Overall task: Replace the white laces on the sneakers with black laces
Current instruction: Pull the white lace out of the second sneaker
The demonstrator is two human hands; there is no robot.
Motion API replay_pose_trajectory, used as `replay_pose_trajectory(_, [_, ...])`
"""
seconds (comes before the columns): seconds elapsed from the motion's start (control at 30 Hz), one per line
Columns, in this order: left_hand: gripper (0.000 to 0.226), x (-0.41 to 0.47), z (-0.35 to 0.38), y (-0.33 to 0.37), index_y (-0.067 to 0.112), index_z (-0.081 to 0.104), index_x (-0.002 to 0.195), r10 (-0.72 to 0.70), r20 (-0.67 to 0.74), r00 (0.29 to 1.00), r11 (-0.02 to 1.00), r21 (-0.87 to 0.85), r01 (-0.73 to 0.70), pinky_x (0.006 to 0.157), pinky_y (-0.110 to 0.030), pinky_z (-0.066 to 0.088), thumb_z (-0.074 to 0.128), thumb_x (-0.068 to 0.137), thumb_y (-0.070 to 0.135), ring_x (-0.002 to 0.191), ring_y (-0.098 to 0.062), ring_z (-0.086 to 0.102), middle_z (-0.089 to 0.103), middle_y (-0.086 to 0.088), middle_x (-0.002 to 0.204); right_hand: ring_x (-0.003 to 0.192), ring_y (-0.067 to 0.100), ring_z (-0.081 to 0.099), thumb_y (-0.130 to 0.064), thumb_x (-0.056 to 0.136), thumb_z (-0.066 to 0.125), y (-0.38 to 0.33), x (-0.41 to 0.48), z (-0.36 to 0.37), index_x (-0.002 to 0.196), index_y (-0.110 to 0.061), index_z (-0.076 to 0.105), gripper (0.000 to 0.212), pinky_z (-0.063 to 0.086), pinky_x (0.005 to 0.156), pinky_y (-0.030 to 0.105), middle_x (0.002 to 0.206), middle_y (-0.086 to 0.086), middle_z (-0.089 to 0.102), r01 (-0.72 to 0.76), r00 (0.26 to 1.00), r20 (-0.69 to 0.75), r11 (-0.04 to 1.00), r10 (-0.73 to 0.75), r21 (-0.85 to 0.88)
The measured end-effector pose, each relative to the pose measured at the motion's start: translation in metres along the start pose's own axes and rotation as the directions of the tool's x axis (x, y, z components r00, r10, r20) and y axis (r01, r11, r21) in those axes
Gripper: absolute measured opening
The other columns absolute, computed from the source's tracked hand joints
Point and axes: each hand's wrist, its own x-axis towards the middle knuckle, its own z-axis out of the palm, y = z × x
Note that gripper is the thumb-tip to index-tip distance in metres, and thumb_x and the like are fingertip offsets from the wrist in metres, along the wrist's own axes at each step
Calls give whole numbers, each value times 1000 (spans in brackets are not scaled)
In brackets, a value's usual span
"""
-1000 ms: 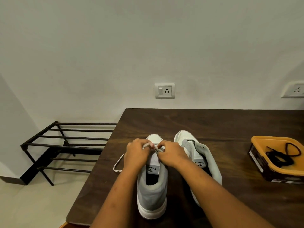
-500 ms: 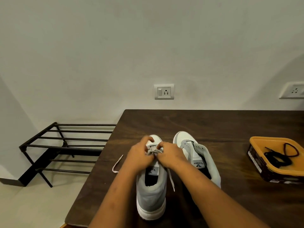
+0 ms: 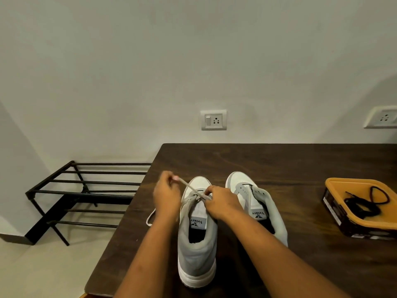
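Left hand [image 3: 166, 196] pinched on white lace [image 3: 189, 187], held taut above left sneaker [image 3: 196, 244] on table [image 3: 279, 160]; right hand [image 3: 221, 202] pinched on lace at eyelets. Probably mid-unlacing. Next: pull last rows free, then fetch black laces [image 3: 363, 203] from tray [image 3: 343, 182].

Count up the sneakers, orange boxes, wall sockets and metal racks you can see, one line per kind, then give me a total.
Sneakers: 2
Orange box: 1
Wall sockets: 2
Metal rack: 1
Total: 6
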Motion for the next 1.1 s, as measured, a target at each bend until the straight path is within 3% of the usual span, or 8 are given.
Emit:
replay_pose_trajectory(0.07, [17, 11, -13, 6, 20, 50, 96, -356, -56, 933, 817, -504, 282, 73, -28, 43, 37, 100, 10, 78, -15, 56, 59, -2, 91, 107, 28, 58, -27, 93, 50, 1, 0, 1, 114, -25, 61, 24, 45, 83, 31, 117, 7, 64, -1, 1000, 0, 1000, 1, -4])
replay_pose_trajectory(0.17, [15, 25, -44, 3, 18, 41, 99, -604, -44, 796, 434, -856, 281, 59, -25, 46, 28, 102, 12, 60, -11, 47, 47, -1, 77, 110, 28, 58, -30, 94, 49, 0, 0, 1, 116, -24, 60, 25, 45, 87, 31, 121, 7, 63, 3, 1000, 1, 1000, -3, -12])
replay_pose_trajectory(0.27, [8, 30, -61, -22, 18, 43, 103, -603, -145, 784, 652, -656, 380, 47, -23, 32, 36, 101, 19, 53, -10, 35, 43, -2, 72, 109, 29, 58, -26, 94, 47, -1, 0, 2, 117, -28, 57, 26, 46, 87, 32, 120, 8, 63, 21, 1000, -1, 1000, -21, -18])
replay_pose_trajectory(0.37, [6, 28, -54, -45, 15, 52, 94, -456, -65, 888, 887, -110, 448, 60, -30, 43, 52, 93, 21, 67, -22, 48, 56, -11, 88, 106, 32, 58, -13, 91, 43, -3, -3, 3, 121, -34, 51, 37, 46, 84, 37, 119, 7, 59, 101, 994, -19, 991, -103, -85])
replay_pose_trajectory(0.53, [34, 12, -37, -31, 24, 55, 117, -345, 302, 889, 791, 603, 103, 102, -40, 38, 57, 87, 40, 122, -30, 43, 46, -10, 131, 106, 32, 58, -10, 94, 40, -8, -6, 6, 126, -31, 51, 39, 45, 80, 38, 126, 6, 50, 153, 987, -23, 965, -161, -211])
replay_pose_trajectory(0.67, [31, -1, -28, 0, 37, 58, 116, -243, 410, 879, 797, 601, -61, 107, -44, 27, 49, 89, 49, 134, -29, 25, 31, -3, 144, 104, 33, 57, -9, 93, 41, -8, -8, 6, 122, -30, 51, 37, 45, 82, 38, 126, 6, 47, 141, 989, -21, 968, -148, -210])
replay_pose_trajectory(0.87, [40, -11, -24, 6, 23, 61, 120, -168, 642, 748, 929, 357, -98, 93, -29, 45, 67, 82, 33, 110, -18, 57, 62, -3, 119, 86, 28, 49, -14, 89, 43, -11, -14, 1, 90, -25, 51, 14, 37, 72, 32, 118, 6, 49, 102, 994, -39, 990, -106, -93])
replay_pose_trajectory(1.1, [31, -13, -19, 7, 20, 64, 115, -147, 510, 848, 900, 424, -99, 79, -26, 46, 60, 85, 18, 95, -18, 58, 66, -4, 112, 105, 31, 56, -16, 96, 43, -12, -15, 2, 119, -24, 56, 29, 43, 83, 35, 129, 5, 44, 145, 988, -21, 975, -150, -167])
